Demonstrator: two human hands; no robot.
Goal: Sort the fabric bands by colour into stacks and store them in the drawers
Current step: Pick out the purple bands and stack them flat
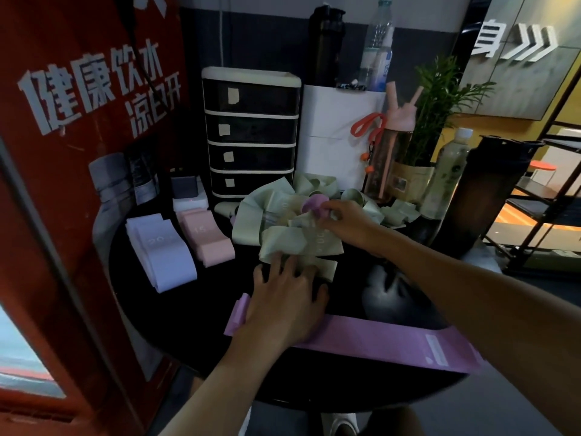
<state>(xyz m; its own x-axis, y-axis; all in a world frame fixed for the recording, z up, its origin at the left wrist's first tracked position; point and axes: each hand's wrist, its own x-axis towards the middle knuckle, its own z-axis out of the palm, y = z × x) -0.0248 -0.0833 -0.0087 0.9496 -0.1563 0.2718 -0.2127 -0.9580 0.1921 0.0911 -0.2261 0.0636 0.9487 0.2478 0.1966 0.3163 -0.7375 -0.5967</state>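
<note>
I read right hand (349, 221) fingers pinched on a crumpled purple band (312, 203) atop the green pile (283, 243), left hand (283, 305) fingers spread, pressing the flat band (393, 341), which lies nearer me than the pinch, long axis left-right, so I'd have right hand deliver.

Right hand (344, 217) pinches a purple band (312, 202) (atop green pile (283, 239)).
</note>
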